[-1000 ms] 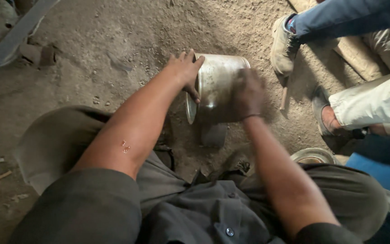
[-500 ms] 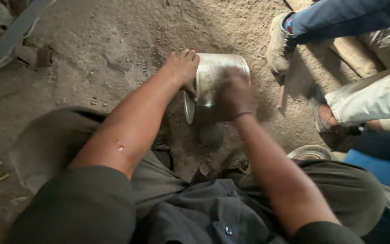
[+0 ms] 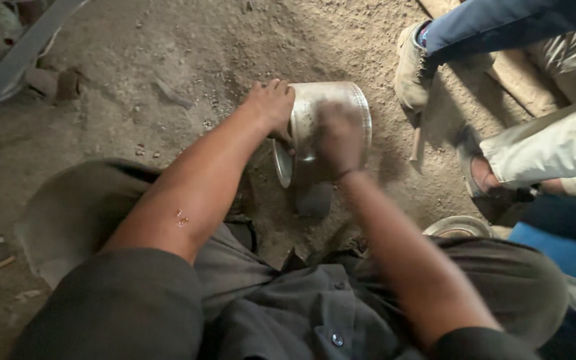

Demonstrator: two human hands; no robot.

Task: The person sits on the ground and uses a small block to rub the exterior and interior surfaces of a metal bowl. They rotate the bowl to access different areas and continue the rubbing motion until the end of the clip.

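Down on the dirt floor (image 3: 135, 80), right in front of the person's knees, there's a dull metal pot (image 3: 341, 107) lying on its side, rim facing back toward them. The left hand (image 3: 271, 107) is clamped on the pot's left side, fingers (image 3: 276, 85) curled over the top edge, so it's holding the thing steady. The right hand (image 3: 338, 137) is pressed flat-ish against the pot's wall, but it's smeared with motion blur, so whether those fingers are closed around anything or just spread on the metal, can't tell. Both forearms are bare and the person is sitting low in dark grey clothes. Just below the pot there's a small dark block (image 3: 315, 199) on the ground. Off to the right, other people's legs crowd in: a dusty shoe (image 3: 411, 67) under a blue trouser leg, and a sandalled foot (image 3: 481, 175) below pale trousers. A round metal lid or plate (image 3: 458, 227) peeks out near the person's right knee, partly hidden. A grey bar (image 3: 15, 60) runs across the top left corner.
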